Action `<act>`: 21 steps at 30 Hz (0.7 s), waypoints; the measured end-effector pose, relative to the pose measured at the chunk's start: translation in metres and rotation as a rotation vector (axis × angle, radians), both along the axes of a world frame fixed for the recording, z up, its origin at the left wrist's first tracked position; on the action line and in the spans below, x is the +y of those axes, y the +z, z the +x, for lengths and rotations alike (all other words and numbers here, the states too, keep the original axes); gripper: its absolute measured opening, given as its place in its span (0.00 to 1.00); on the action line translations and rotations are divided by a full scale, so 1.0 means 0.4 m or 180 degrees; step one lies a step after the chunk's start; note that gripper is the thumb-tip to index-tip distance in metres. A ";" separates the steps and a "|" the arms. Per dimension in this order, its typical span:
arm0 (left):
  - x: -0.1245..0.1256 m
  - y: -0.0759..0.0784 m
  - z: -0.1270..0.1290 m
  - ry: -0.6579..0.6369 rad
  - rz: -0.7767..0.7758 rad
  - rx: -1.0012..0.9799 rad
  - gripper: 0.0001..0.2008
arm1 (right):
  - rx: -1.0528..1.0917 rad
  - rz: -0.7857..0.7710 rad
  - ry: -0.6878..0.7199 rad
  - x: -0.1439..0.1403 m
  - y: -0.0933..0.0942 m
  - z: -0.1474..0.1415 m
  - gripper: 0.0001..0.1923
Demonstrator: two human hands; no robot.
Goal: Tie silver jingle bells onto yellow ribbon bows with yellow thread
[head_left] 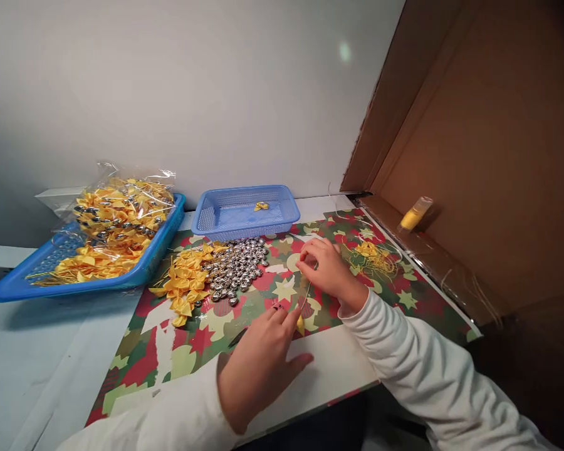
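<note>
Left hand point(263, 357) lies low at 6 o'clock, palm down on the patterned mat point(207, 351), thumb splayed, fingertips pinched on a small yellow bow point(301, 324). Right hand point(326, 266) sits just beyond at 1 o'clock from it, wrist cocked, fingers curled together on a thin gold thread point(307, 293) running down to the bow. Silver bells point(235, 269) heaped at 11 o'clock, loose bows point(185, 282) beside them.

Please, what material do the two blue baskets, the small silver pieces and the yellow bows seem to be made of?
Blue baskets: likely moulded plastic, matte, with perforated mesh floors. Silver pieces: probably metal or metallised plastic; rounded, with mirror-like glints. Yellow bows: apparently satin ribbon, softly shiny and folded. Left hand pinches one yellow piece; right hand pinches a thin thread.
</note>
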State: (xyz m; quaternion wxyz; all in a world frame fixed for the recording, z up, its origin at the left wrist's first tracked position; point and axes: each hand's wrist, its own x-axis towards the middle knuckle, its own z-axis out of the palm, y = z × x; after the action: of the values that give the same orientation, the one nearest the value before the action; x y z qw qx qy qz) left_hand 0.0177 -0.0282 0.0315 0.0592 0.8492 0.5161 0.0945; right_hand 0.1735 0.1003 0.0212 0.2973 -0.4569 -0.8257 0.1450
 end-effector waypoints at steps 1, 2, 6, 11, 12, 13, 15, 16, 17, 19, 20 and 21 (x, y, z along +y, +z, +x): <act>-0.010 0.013 -0.016 0.0015 -0.0061 -0.0201 0.21 | -0.0059 0.0024 0.0119 -0.009 0.006 -0.004 0.04; -0.021 0.026 -0.030 0.0008 -0.0087 -0.0305 0.20 | -0.0125 0.0026 0.0357 -0.019 0.009 -0.009 0.04; -0.072 0.046 -0.049 -0.0438 -0.0314 -0.0179 0.16 | -0.0540 -0.0163 0.1783 -0.064 -0.003 -0.044 0.10; -0.104 -0.004 -0.011 -0.0830 -0.0222 -0.0012 0.32 | -0.0888 -0.0234 0.1976 -0.083 -0.026 -0.079 0.09; -0.105 -0.017 -0.007 -0.0741 -0.0221 -0.0024 0.32 | -0.0898 -0.0264 0.1826 -0.077 -0.027 -0.081 0.09; -0.106 -0.028 -0.006 -0.0660 -0.0235 -0.0049 0.33 | -0.0896 -0.0300 0.1619 -0.068 -0.028 -0.080 0.09; -0.107 -0.044 -0.009 -0.0578 -0.0236 -0.0178 0.33 | -0.0879 -0.0364 0.1113 -0.048 -0.025 -0.072 0.09; -0.107 -0.047 -0.014 -0.0570 -0.0223 -0.0268 0.34 | -0.0852 -0.0373 0.0883 -0.038 -0.021 -0.065 0.09; -0.106 -0.047 -0.019 -0.0551 -0.0199 -0.0372 0.34 | -0.0797 -0.0361 0.0711 -0.030 -0.013 -0.056 0.11; -0.097 -0.041 -0.030 -0.0385 -0.0129 -0.0587 0.30 | -0.0637 -0.0330 0.0611 -0.023 0.010 -0.033 0.13; -0.088 -0.036 -0.036 -0.0234 -0.0091 -0.0673 0.27 | -0.0581 -0.0375 0.0719 -0.024 0.025 -0.020 0.12; -0.076 -0.030 -0.042 -0.0054 -0.0063 -0.0740 0.22 | -0.0567 -0.0480 0.0905 -0.028 0.039 -0.008 0.10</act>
State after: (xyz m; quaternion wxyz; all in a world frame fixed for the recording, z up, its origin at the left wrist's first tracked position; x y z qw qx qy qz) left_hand 0.0008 -0.0585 0.0193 0.1279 0.8362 0.4995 0.1867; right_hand 0.1703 0.0890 0.0367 0.1644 -0.3676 -0.8918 0.2061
